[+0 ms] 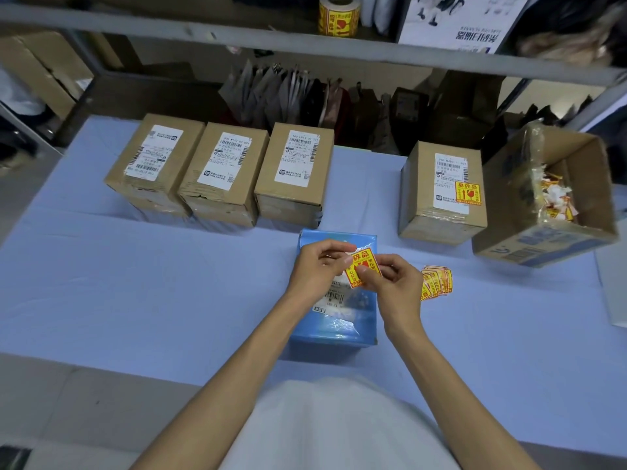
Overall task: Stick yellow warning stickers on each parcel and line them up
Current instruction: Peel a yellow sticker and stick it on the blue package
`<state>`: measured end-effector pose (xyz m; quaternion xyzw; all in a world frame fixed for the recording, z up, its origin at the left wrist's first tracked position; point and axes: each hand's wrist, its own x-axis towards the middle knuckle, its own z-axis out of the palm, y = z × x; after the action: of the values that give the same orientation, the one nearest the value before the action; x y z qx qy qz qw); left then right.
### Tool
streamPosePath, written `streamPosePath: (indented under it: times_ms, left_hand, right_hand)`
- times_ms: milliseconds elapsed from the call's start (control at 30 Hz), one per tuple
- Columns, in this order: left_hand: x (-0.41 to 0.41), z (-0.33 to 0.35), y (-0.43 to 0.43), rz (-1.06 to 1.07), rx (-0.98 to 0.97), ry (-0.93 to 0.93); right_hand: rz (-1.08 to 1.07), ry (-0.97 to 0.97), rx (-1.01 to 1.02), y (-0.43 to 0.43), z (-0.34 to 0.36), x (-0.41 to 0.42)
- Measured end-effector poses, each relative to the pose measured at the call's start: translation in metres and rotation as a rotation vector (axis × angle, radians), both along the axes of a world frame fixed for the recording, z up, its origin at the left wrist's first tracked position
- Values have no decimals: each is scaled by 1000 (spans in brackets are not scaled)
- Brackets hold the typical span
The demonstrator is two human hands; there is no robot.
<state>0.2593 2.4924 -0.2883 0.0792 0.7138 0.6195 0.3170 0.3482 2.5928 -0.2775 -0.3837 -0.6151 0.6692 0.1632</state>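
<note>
1. Yellow sticker (362, 266), printed in red, is held in the air between both hands, just above the far half of the blue parcel (339, 329).
2. The left hand (317, 266) has a narrow grip: thumb and forefinger pinch the sticker's left edge, and the other fingers are curled.
3. The right hand (395, 283) also has a tight grip, with thumb and forefinger pinching the sticker's lower right part.
4. I count five parcels. The blue one lies flat under the hands, with a white label on top.
5. Three brown boxes stand side by side in a row at the far left: the first box (154, 164), the second box (224, 174) and the third box (295, 171). Each bears a white label.
6. The fourth box (441, 195) stands apart to the right and carries a stuck-on sticker (468, 193) over the corner of its label.
7. One fanned sticker pile (437, 282) lies just right of the right hand.
8. One open carton (543, 245) at the far right holds crumpled scraps (553, 198).
9. The worktop (135, 283) is covered in pale blue cloth.
10. A metal shelf (169, 25) runs above it, with a sticker roll (338, 15) on it and bags (288, 93) packed below.
</note>
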Motion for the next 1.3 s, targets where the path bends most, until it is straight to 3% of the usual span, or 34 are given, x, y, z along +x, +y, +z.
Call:
streamPosePath:
  times_ms: [167, 333, 467, 733, 933, 1133, 1300]
  left_hand:
    - [2, -3, 0, -53, -23, 27]
    - [5, -2, 3, 30, 14, -66]
    - [9, -3, 3, -69, -11, -141]
    - [6, -5, 2, -27, -38, -1]
    - [6, 0, 3, 72, 69, -128]
    - [8, -5, 1, -29, -57, -16]
    - [4, -11, 0, 67, -180, 80]
  right_hand:
    - [-61, 29, -32, 2, 1, 3]
    - [-40, -13, -97, 5, 0, 5]
    - [-83, -6, -56, 7, -4, 5]
    - [26, 8, 48, 6, -4, 8]
    - [168, -120, -55, 7, -6, 8]
    - [210, -90, 174, 13, -11, 5]
    - [29, -75, 44, 17, -13, 0]
